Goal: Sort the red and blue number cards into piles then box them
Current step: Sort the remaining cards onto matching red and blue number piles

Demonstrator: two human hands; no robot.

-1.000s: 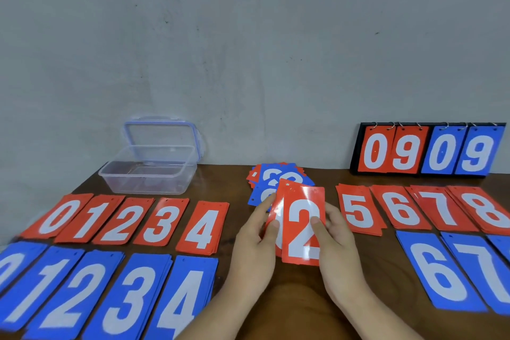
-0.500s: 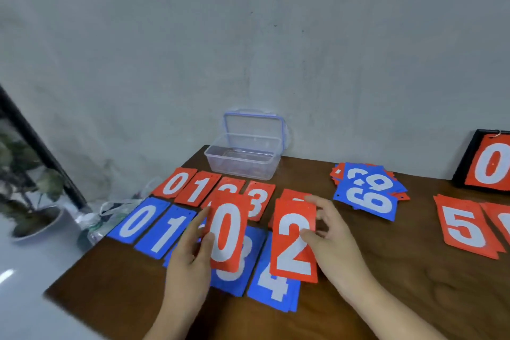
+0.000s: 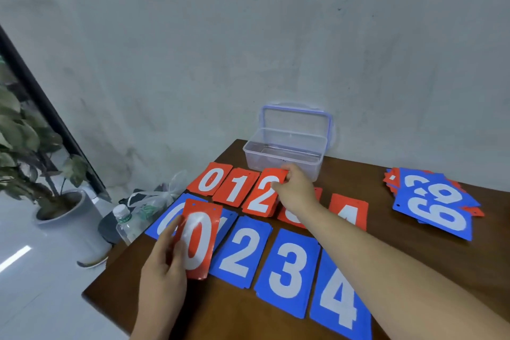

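Behind right hand (image 3: 296, 191), half-hidden red pile (image 3: 289, 217)

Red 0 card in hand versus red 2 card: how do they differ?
The left hand holds the red 0 card over the blue cards; the right hand pinches the red 2 card, which lies in the red row. The red 0 card is nearer than the red 2 card. Both show white digits.

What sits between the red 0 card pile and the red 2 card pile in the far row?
The red 1 card pile, lying flat on the brown wooden table, as the head view shows.
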